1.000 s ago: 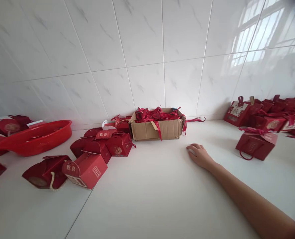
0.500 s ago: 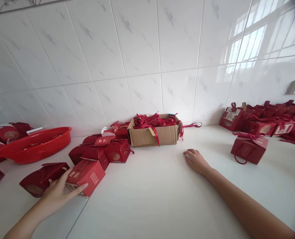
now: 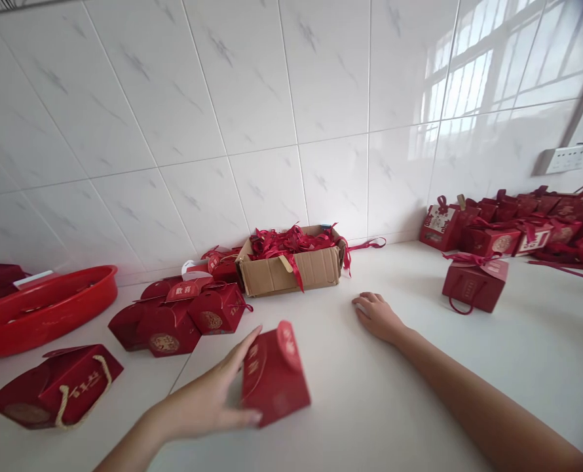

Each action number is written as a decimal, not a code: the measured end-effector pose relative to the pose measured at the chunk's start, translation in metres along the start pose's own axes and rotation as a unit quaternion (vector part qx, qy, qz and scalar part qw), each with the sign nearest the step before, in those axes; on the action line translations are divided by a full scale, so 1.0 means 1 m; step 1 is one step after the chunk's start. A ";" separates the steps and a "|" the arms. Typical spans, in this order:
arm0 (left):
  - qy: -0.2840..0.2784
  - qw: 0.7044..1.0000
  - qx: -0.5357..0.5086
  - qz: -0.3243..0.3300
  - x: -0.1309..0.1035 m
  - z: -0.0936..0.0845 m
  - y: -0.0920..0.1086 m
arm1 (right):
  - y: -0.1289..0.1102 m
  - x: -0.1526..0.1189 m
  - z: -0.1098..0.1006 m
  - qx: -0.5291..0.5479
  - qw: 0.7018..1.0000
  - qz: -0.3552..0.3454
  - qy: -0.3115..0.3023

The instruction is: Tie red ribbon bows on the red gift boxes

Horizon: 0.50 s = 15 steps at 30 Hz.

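Observation:
My left hand (image 3: pixel 220 396) grips a red gift box (image 3: pixel 276 377) from its left side, thumb at the near bottom edge and fingers along the far side. The box is tilted, with a rounded flap on top. On the white tabletop lies my right hand (image 3: pixel 377 314), its fingers resting loosely with nothing in them. A darker red box with a rope handle (image 3: pixel 58 387) stands left of my left hand. Behind are several closed red boxes (image 3: pixel 173 321) in a cluster. Right of my right hand is a red box with a ribbon bow (image 3: pixel 475 285).
A cardboard box (image 3: pixel 291 272) full of red ribbons (image 3: pixel 289 242) stands against the tiled wall. At the left is a red plastic basin (image 3: pixel 56 311). Several red gift boxes (image 3: pixel 498 229) are crowded at the back right, below a wall socket (image 3: pixel 564 159).
My left hand has carried the red gift box rightward, away from the other boxes, and turned it. My right hand stays on the table. The view has swung slightly right.

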State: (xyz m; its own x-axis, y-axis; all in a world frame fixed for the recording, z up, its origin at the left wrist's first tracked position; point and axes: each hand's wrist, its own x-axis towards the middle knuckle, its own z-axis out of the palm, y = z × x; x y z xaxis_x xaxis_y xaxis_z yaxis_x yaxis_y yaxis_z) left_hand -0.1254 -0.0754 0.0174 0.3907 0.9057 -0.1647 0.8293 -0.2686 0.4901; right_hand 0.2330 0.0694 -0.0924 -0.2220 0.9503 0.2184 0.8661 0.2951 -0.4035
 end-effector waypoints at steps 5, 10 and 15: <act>0.074 0.996 0.022 0.035 0.073 -0.015 0.035 | 0.002 0.001 0.000 0.003 1.000 -0.001 -0.003; 0.394 0.915 -0.016 0.085 0.139 -0.068 0.045 | 0.000 0.002 0.000 0.003 1.000 0.004 -0.011; 0.413 0.907 -0.009 0.077 0.197 -0.074 0.042 | -0.008 -0.002 -0.006 -0.012 0.999 0.017 -0.028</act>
State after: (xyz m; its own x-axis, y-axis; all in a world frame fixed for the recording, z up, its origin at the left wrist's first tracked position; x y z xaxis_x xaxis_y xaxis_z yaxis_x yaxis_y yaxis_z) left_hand -0.0430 0.1154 0.0691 0.0629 0.7963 0.6017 0.7810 -0.4146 0.4671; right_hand 0.2290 0.0648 -0.0837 -0.2155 0.9641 0.1551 0.8839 0.2601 -0.3888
